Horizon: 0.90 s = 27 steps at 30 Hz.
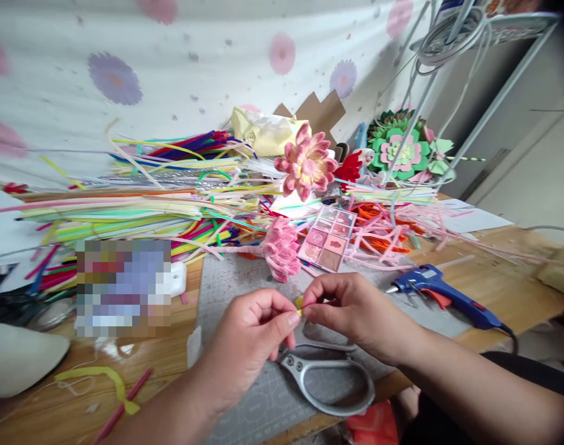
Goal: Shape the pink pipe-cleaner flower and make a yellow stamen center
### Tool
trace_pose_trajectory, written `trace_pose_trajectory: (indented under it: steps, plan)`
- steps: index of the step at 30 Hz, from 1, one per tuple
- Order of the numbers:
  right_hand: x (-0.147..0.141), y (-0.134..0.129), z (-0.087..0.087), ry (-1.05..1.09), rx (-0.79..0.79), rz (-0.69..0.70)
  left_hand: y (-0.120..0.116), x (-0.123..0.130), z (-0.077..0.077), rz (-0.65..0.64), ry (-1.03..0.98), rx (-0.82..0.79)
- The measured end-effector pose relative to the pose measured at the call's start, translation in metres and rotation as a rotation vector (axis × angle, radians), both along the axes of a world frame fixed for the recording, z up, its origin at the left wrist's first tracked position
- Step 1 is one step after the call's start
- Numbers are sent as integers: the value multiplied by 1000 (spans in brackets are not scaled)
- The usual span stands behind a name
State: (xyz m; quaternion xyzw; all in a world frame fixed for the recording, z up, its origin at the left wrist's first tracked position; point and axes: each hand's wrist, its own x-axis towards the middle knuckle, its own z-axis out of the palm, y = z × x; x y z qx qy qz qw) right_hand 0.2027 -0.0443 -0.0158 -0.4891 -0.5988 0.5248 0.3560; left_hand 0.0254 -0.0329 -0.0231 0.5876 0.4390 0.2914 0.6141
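My left hand (258,324) and my right hand (351,312) meet at the fingertips over the grey cutting mat (244,402). Both pinch one small yellow piece (300,307), mostly covered by the fingers, so its kind is unclear. Beneath the hands lie large silver scissors (337,386), handles toward the right and blades partly hidden. Just beyond the hands rests a pink fuzzy flower (282,250) on its side. A makeup palette (327,240) lies beside it.
A blue glue gun (443,293) lies at the right. Bundles of colourful pipe cleaners (124,207) fill the back left. Behind the palette stands a larger pink flower (306,164). A yellow strip (117,377) and a thin pink stick (124,405) lie at the front left.
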Motion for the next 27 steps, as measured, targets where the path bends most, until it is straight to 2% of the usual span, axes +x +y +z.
trace_pose_trajectory:
  steps: [8, 18, 27]
  plan:
    - [3, 0, -6, -62, 33, 30, -1, 1, -1, 18, -30, -37]
    - [5, 3, -11, -69, -49, 18, -2, 0, 0, -6, -18, -24]
    - [6, 3, -1, -56, -23, 54, 0, -2, -2, -31, 21, 45]
